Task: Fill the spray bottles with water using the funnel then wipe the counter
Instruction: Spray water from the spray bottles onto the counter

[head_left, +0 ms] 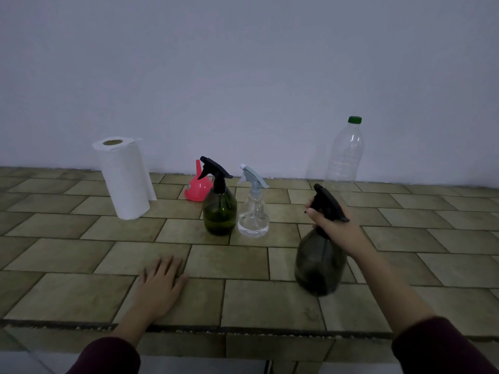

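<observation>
Left hand [159, 282] flat on counter [81, 292]; right hand [333, 225] grips dark spray bottle [320, 265], hiding its neck

The tiled table [67, 255] carries a paper towel roll [125, 179], pink funnel [195, 188], green spray bottle [220, 211] and clear spray bottle [253, 214], all beyond the left grip [159, 282], which rests flat on it; a plastic bottle [344, 155] stands behind the right grip [330, 222].

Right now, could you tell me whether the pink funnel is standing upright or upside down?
Upside down: the pink funnel rests wide mouth down on the counter, spout pointing up.
</observation>
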